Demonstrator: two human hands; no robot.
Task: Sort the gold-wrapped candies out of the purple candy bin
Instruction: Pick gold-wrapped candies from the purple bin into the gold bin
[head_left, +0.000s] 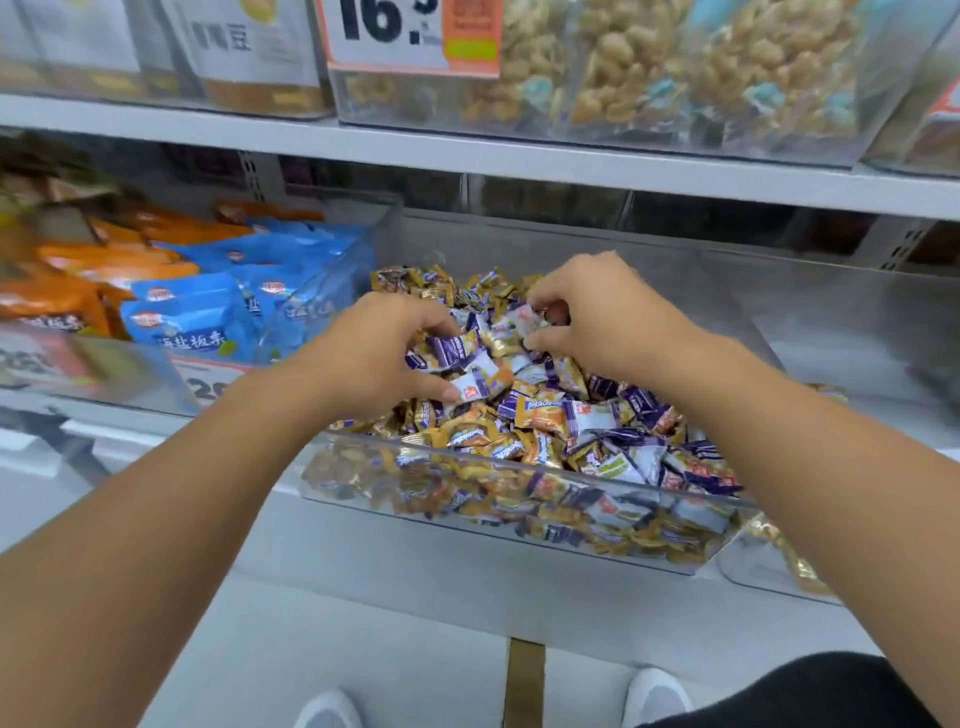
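Observation:
A clear plastic bin (519, 540) on the lower shelf holds a heap of mixed candies: purple-and-white wrapped ones (641, 405) and gold-wrapped ones (470, 434). My left hand (374, 353) reaches into the heap from the left, its curled fingers and thumb gripping a clump of purple-and-white candies (467, 364). My right hand (597, 317) is over the middle of the heap, its fingertips and thumb pinching a pale wrapped candy (524, 319). Both forearms stretch in from the bottom corners.
A clear bin of blue and orange snack packets (208, 301) stands to the left. An upper shelf (467, 150) carries bins of puffed snacks with a price tag (410, 31). A neighbouring clear bin (769, 561) with gold candies sits at the right. My shoes (654, 696) show below.

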